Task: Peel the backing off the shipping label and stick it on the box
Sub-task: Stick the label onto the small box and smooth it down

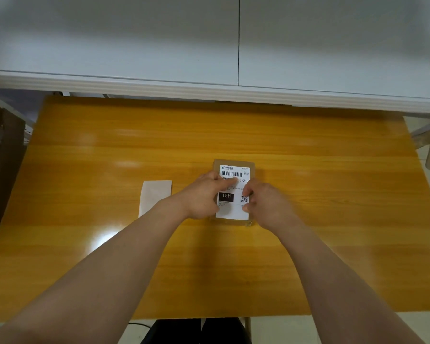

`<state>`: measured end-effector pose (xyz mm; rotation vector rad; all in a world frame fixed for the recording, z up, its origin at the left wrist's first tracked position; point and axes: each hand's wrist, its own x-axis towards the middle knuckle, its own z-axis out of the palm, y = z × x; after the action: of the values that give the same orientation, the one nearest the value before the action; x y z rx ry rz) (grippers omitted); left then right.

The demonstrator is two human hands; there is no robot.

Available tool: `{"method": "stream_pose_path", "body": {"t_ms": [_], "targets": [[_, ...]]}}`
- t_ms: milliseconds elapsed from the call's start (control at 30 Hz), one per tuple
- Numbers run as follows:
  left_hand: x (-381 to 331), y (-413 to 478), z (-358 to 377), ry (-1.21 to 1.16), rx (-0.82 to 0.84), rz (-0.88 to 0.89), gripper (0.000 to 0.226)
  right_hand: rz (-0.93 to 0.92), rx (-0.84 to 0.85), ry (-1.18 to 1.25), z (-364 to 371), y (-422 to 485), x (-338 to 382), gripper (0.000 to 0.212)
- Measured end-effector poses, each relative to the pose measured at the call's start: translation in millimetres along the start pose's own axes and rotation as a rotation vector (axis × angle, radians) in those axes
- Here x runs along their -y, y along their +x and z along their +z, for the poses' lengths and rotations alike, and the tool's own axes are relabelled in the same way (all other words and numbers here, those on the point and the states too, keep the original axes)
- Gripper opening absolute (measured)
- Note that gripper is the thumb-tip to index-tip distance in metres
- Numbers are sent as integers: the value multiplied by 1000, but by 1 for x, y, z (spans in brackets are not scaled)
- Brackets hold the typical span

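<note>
Pressing with open fingers, the left hand and right hand hold nothing. Between them the shipping label lies flat on the box, midway between the table's side edges. The backing lies apart, to the left.

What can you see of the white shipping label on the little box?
The shipping label is a white paper rectangle printed with a barcode at the top, a black block reading 15H and a QR code. It lies flat on the brown cardboard box, covering most of its top. The left hand presses its middle; the right hand touches its right edge.
</note>
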<state>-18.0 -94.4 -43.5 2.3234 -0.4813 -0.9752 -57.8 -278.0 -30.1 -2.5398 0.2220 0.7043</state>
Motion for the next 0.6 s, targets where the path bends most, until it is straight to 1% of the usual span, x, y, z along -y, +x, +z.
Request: {"method": "stream_pose_path", "body": {"t_ms": [67,167,267,400,433,500,567,600], "targets": [[-7,-1,1,5,-60,-7,74,19,-62,40,2,2,0,19],[-19,-1,6,33,-203,-14,59,55,-143,98,6,2,1,14],[-30,2,14,39,-285,-32,49,78,-178,173,11,2,2,22],[-39,10,17,58,-310,-54,43,114,-221,288,9,5,1,32],[-39,12,17,45,-321,-58,43,114,-233,303,8,7,1,35],[-39,16,14,18,-377,-60,48,86,-251,300,4,11,2,49],[-38,20,9,41,-441,-60,64,28,-233,233,-2,14,5,71],[-36,23,5,52,-443,-61,75,-1,-202,189,-5,17,6,83]]}}
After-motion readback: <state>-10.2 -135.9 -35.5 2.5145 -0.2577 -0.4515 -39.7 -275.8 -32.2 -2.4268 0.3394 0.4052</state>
